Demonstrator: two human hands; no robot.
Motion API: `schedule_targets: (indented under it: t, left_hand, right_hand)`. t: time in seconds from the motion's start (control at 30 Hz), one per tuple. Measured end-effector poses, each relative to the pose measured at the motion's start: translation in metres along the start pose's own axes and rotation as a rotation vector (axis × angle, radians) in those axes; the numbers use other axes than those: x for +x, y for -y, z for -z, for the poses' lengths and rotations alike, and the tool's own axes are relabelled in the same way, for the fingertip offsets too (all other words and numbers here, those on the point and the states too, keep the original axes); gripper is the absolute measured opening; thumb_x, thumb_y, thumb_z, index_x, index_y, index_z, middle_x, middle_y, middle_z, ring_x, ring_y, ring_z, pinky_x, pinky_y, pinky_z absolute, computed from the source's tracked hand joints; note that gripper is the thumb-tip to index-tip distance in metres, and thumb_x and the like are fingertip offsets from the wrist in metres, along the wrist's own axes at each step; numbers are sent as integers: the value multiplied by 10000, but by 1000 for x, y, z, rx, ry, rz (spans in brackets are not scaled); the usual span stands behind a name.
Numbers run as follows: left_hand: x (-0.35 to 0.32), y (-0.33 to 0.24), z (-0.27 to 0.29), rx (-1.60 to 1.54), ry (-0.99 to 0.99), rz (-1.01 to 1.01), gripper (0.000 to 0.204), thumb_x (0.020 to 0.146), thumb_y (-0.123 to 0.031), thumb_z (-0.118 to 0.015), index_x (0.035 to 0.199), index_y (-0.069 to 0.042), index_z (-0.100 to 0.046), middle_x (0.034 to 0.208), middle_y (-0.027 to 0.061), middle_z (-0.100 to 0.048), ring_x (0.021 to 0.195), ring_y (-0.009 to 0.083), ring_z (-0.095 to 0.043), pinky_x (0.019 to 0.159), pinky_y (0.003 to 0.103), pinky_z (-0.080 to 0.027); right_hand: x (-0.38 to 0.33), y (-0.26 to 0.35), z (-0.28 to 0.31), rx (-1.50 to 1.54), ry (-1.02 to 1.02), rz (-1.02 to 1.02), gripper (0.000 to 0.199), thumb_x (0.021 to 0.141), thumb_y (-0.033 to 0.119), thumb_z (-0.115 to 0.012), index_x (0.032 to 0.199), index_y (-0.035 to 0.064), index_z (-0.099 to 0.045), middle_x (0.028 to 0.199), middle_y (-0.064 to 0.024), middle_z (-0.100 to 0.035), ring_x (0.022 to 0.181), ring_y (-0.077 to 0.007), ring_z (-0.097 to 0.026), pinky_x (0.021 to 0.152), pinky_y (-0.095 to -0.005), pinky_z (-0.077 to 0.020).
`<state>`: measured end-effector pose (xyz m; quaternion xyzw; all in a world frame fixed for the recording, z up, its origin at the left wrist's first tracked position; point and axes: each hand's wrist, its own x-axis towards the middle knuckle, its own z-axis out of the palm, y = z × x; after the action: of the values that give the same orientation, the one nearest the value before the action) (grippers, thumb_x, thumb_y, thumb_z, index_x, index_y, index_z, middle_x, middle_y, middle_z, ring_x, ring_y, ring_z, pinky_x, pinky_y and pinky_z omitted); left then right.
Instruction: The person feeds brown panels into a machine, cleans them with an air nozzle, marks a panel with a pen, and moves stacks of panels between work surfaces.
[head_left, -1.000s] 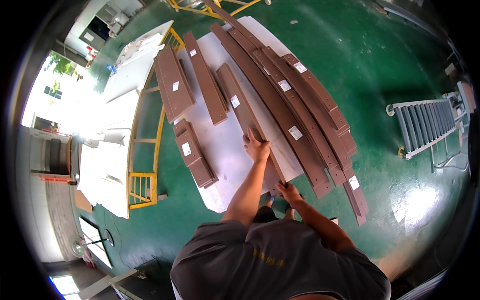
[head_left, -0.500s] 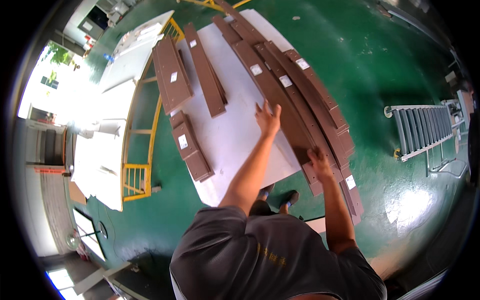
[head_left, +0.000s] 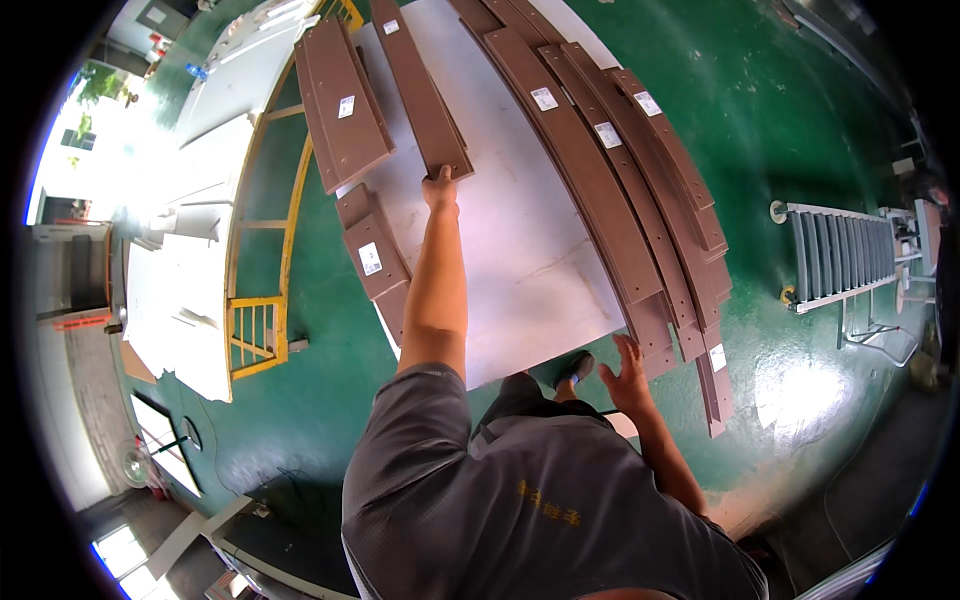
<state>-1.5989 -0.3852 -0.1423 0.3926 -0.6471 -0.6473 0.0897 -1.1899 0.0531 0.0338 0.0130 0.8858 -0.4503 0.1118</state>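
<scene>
In the head view, the left hand (head_left: 441,190) has moved across the white worktop (head_left: 530,270) to the narrow brown board (head_left: 422,90) lying there, fingers closed on its near end. The right hand (head_left: 628,383) has left the overlapping brown boards (head_left: 588,190) and hovers nearby, fingers spread.

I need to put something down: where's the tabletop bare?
The white tabletop's middle, between the long board at the left hand, the right-hand row of boards and the near edge. Crowded: that overlapping row and stacked boards at left.
</scene>
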Motion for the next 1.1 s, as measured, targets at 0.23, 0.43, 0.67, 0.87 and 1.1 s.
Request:
schedule_targets:
  t: [0.23,0.43,0.67,0.87,1.1]
  left_hand:
    - [-17,-71,6,-70,197,223,700,845,-471,-886,1385,-74,-683,1377,60,-698,1229,280,-645,879,500,-595]
    - [-14,-130,-55,815,-151,-105,1199,770,-683,-854,1575,63,-372,1529,282,-527,1384,449,-546,1108,537,-502]
    - [5,-152,-57,763,-50,-128,1251,776,-720,-824,1681,-117,-206,1487,249,-547,1303,443,-587,1037,533,-552]
    - [13,-130,-27,720,-136,-135,804,1056,-571,-506,1685,-147,-238,1451,276,-576,1308,465,-577,1071,571,-505]
    - [-4,-125,-42,666,-31,-151,761,1067,-526,-501,1692,-185,-233,1470,301,-560,1323,519,-533,1112,592,-458]
  right_hand:
    - [45,32,-23,-42,136,-39,598,924,181,-760,1456,28,-534,1459,-210,-534,1314,-379,-560,1066,-462,-503]
    - [80,57,-18,-71,51,4,547,910,174,-758,1399,5,-580,1428,-225,-564,1324,-389,-572,1108,-454,-493]
    - [120,20,-40,221,104,-82,472,963,171,-769,1384,25,-614,1380,-166,-649,1221,-259,-650,998,-383,-548]
    - [430,140,-122,211,107,154,553,1097,351,-569,1520,-4,-537,1409,-231,-678,1377,-302,-612,1126,-369,-470]
    - [519,172,-210,354,134,111,502,1078,295,-582,1503,28,-567,1398,-192,-690,1291,-280,-632,1105,-374,-465]
